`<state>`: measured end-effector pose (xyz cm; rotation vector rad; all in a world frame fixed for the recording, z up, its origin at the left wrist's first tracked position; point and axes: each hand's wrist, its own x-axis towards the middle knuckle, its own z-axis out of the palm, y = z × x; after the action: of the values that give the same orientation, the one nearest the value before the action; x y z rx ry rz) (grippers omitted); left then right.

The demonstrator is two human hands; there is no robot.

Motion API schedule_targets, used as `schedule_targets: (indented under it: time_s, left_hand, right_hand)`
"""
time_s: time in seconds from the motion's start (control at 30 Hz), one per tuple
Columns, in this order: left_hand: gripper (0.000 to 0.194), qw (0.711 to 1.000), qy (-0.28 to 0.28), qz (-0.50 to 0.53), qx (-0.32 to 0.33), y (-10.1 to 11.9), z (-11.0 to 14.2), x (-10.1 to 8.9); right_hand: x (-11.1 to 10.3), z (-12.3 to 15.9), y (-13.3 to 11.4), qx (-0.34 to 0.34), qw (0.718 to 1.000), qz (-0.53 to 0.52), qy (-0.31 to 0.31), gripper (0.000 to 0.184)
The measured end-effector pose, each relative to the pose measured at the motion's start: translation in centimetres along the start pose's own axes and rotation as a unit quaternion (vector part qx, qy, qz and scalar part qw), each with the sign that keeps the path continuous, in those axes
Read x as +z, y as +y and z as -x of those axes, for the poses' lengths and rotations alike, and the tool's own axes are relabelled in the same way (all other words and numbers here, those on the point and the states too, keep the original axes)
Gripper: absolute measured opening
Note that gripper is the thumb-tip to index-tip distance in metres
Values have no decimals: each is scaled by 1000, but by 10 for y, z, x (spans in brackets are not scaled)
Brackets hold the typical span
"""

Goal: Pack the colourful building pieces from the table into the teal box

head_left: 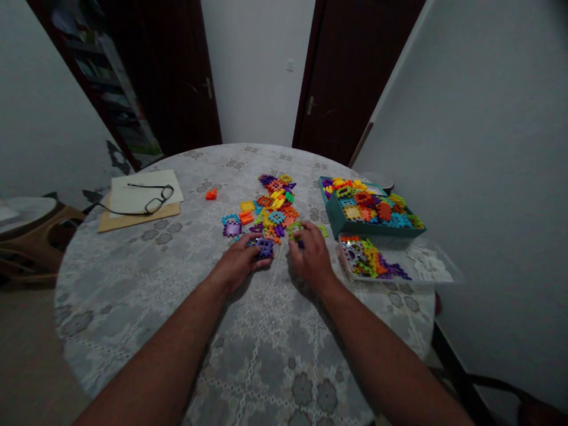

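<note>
My left hand (239, 260) is closed around a purple square building block (265, 248) with toothed edges, held just above the tablecloth at the near side of a loose pile. My right hand (312, 254) is bent at the pile's right edge, its fingers closed on a lime-green toothed building piece (293, 229); a dark purple bit shows under the fingers. Between and beyond both hands spreads the pile of colourful plastic pieces, among them a blue gear (276, 217), a lilac square (232, 229) and an orange piece (246, 217).
On the right stand a dark green box (339, 222) full of pieces and a clear plastic tray (377, 279) with more pieces and white bits. A red-orange piece (211, 194) lies alone at the left. Glasses (154, 205) rest on papers (119, 185). The round table (261, 355) has a patterned cloth.
</note>
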<state>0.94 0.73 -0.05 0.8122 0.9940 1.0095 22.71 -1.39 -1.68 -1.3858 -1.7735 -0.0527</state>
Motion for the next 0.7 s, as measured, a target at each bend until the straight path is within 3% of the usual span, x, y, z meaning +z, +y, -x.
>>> schedule_targets:
  time_s: [0.17,0.37,0.47,0.7]
  left_hand:
    - [51,998,-48,29,-12,3,4,1]
    - [54,992,-117,48,-14,2,6,-1]
    - [54,989,-143,42,-12,0,6,-1]
    - [43,991,-129,30,-19,8,10,3]
  right_hand:
    - [13,10,-29,-103,988,-65,-97,38]
    - [17,9,-26,-159,969,-112,-152,76]
    - [16,9,-21,-171,965,-113,-163,78]
    - [16,8,-15,-168,963,-124,-171,79]
